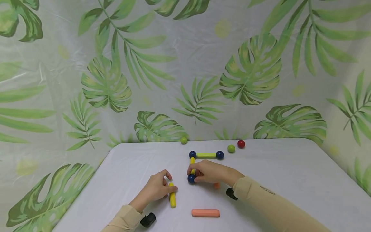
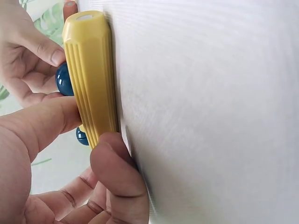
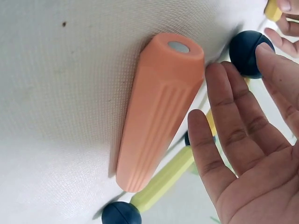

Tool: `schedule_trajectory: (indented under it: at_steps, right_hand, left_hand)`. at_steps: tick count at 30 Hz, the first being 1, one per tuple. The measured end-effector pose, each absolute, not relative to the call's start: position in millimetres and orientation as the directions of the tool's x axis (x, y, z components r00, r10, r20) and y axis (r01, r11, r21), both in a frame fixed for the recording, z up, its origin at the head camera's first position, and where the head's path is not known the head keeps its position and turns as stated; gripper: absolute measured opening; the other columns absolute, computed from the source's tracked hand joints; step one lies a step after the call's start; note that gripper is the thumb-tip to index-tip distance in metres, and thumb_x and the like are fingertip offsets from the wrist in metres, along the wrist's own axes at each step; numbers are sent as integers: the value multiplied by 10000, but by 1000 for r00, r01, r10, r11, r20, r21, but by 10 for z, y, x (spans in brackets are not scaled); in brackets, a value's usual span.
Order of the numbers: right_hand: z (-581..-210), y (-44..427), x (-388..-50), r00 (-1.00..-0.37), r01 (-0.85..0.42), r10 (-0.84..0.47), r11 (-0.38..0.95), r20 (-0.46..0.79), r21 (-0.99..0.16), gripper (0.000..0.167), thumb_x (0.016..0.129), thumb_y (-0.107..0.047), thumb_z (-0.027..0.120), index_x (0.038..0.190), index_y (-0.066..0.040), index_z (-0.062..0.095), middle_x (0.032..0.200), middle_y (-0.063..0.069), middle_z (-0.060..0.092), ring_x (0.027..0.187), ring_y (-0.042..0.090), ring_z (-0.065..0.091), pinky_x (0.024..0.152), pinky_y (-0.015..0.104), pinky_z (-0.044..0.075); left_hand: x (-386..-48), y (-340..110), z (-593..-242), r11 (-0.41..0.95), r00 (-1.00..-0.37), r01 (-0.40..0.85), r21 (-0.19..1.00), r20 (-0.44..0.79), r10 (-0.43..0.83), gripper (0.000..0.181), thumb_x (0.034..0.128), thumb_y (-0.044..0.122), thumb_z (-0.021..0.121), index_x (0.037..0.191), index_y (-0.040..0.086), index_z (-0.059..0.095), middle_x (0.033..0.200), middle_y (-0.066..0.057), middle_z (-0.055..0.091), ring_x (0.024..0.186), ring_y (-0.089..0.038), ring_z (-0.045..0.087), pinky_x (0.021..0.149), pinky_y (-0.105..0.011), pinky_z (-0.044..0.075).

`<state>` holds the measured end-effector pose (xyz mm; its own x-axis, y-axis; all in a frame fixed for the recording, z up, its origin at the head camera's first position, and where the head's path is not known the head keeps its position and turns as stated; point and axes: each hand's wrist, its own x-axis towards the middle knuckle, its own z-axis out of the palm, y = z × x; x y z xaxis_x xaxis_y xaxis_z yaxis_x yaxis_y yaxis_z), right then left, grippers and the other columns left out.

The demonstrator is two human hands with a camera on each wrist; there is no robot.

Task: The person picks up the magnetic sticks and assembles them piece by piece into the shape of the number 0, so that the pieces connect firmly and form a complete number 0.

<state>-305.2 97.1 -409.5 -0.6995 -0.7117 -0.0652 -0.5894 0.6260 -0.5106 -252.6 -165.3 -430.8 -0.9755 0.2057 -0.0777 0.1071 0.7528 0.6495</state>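
Note:
In the head view the left hand [image 1: 156, 188] has its thumb and fingers around a yellow stick [image 1: 172, 200]; the left wrist view shows thumb and index finger pinching that stick [image 2: 91, 74]. The right hand [image 1: 209, 171] holds a dark blue ball [image 1: 191, 178] at the near end of another yellow stick [image 1: 192, 160]. In the right wrist view its thumb touches the ball [image 3: 246, 52], with the other fingers extended. That stick's far end meets a second blue ball [image 1: 192, 155], joined by a yellow-green stick [image 1: 206, 155] to a third blue ball [image 1: 219, 155].
An orange stick [image 1: 205, 213] lies near the front of the white table [image 1: 275, 180]. Another orange stick [image 1: 216, 185] is partly hidden under the right forearm. Green balls [image 1: 231, 148] [image 1: 184, 140] and a red ball [image 1: 241, 144] are at the back.

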Motion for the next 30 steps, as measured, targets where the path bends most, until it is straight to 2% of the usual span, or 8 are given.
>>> schedule_trajectory:
  at_steps: [10, 20, 30]
  right_hand:
    - [-4115, 972, -3093, -699, -598, -713, 627, -60, -500, 246, 1016, -143, 754, 1252, -192, 703, 993, -38, 728, 850, 54, 612, 828, 257, 551]
    - [-4116, 981, -3133, -703, -593, -708, 631, -60, -499, 242, 1018, -140, 751, 1248, -198, 701, 983, -43, 723, 848, 65, 610, 828, 268, 550]
    - [-4094, 971, -3150, -717, -571, -692, 649, -78, -503, 236, 1022, -144, 747, 1244, -204, 696, 981, -43, 715, 861, 85, 615, 838, 292, 553]
  left_hand:
    - [-2524, -1638, -4304, 750, -974, 105, 653, -85, 211, 384, 887, 253, 894, 1107, 96, 620, 744, -20, 620, 583, -131, 573, 552, -271, 462]
    - [-2510, -1635, -4289, 767, -975, 98, 634, -92, 201, 480, 847, 310, 926, 1133, 95, 606, 739, -17, 621, 595, -142, 570, 561, -279, 430]
    - [-2487, -1636, -4285, 746, -973, 41, 665, -142, 180, 440, 835, 288, 942, 1037, 77, 613, 782, -50, 623, 552, -128, 622, 550, -272, 510]
